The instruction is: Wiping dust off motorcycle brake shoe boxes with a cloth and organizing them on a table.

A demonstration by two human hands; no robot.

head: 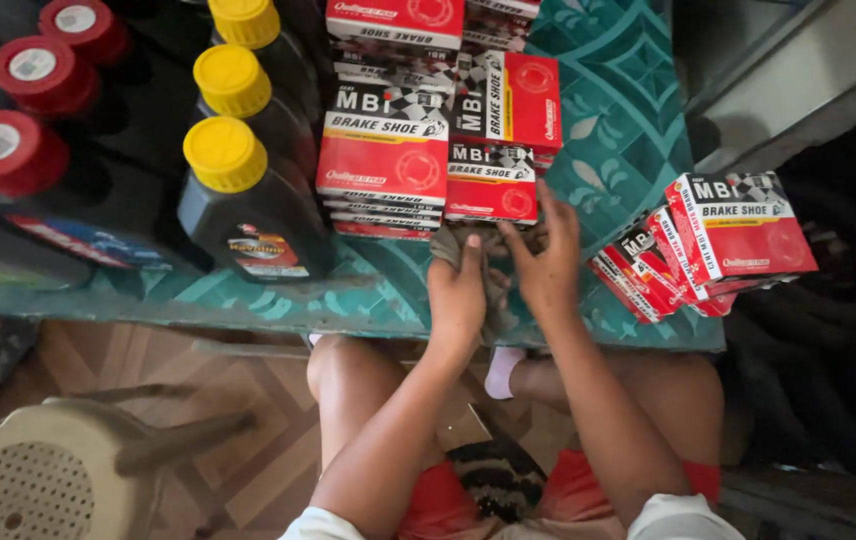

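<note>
Head view: left hand and right hand grip a grey cloth.

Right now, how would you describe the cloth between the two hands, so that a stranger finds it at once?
On the teal patterned table, look at the front edge below the stacked red cardboard boxes. The crumpled grey-brown cloth sits between the left hand and right hand: the only soft, dull thing there.

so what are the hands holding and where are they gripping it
Both the left hand and the right hand hold a grey-brown cloth bunched between them, each gripping one side, over the green patterned table.
</note>
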